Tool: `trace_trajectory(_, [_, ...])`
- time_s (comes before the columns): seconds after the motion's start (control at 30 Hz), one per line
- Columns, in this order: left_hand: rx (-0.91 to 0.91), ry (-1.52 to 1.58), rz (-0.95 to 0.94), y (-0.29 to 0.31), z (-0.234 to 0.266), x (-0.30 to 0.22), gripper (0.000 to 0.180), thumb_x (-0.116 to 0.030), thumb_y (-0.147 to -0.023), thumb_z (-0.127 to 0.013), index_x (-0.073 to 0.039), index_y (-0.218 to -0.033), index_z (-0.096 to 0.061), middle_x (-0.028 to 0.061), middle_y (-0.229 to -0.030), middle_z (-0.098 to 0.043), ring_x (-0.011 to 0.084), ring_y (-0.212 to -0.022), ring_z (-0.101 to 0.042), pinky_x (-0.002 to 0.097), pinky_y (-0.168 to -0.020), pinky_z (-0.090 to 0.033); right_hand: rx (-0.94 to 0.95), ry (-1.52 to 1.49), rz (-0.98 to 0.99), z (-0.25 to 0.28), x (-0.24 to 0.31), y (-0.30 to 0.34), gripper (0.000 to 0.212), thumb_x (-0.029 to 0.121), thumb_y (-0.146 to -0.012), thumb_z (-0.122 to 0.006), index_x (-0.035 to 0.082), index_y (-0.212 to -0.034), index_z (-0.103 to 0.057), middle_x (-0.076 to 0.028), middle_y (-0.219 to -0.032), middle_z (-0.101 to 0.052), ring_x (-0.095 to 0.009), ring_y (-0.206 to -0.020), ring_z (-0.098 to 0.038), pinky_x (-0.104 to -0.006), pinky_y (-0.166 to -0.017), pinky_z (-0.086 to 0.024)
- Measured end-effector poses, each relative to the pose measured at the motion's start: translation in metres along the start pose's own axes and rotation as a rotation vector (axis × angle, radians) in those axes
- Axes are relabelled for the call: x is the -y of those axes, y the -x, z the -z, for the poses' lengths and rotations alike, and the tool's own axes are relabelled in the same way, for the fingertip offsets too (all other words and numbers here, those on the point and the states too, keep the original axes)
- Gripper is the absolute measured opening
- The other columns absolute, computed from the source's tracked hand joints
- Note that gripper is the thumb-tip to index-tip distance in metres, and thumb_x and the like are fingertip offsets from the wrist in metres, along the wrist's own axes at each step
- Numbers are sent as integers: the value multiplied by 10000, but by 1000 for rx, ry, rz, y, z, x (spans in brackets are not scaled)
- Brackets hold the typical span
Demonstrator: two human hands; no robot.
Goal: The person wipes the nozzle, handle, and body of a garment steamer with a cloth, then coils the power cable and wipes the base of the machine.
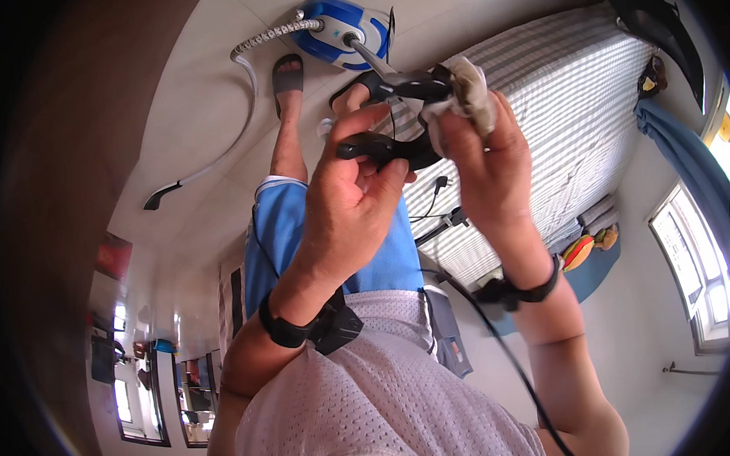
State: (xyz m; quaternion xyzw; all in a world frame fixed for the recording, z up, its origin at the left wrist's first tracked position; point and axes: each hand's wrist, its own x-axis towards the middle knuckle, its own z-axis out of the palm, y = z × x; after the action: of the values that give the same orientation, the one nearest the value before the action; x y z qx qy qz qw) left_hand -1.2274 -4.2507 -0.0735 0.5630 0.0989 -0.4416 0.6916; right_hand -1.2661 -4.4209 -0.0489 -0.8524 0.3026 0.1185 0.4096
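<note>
Black plastic fills my grip: my left hand (343, 184) has its fingers curled tight around the lower arm of a black curved handle piece (397, 118), and my right hand (491, 163) presses a crumpled pale cloth (469, 88) against its upper end, fingers closed on the cloth. Both are held up in front of my chest, above the striped bed (553, 101) and the blue and white steamer base (342, 32) on the floor. I judge the wiping is midway, with the lower arm under my left fingers not yet reached.
</note>
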Motion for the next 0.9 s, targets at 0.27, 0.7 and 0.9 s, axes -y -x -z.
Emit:
trace_trajectory(0.27, [31, 188, 47, 9, -1, 7, 330, 26, -1013, -592, 27, -1331, -506, 132, -1091, -698, 190, -986, -724, 300, -873, -595, -99, 209, 220, 6, -15, 35, 284, 87, -806, -721, 19, -1075, -659, -145, -999, -619, -364, -899, -562, -446, -792, -473])
trace_trajectory(0.7, [9, -50, 43, 3, 6, -9, 333, -2, -1018, -587, 32, -1339, -506, 150, -1076, -703, 209, -914, -724, 317, -847, -577, -180, 2, 287, -13, -15, -7, 171, 41, -849, -669, 42, -1019, -687, -138, -1009, -624, -352, -932, -587, -433, -821, -498])
trace_trajectory(0.9, [-40, -57, 90, 10, 14, -14, 343, -50, -1027, -596, 37, -1344, -498, 153, -1068, -707, 206, -906, -724, 320, -830, -578, 103, -54, 77, 19, -60, 9, 221, 80, -853, -733, 14, -1058, -683, -126, -904, -637, -334, -889, -644, -407, -799, -531])
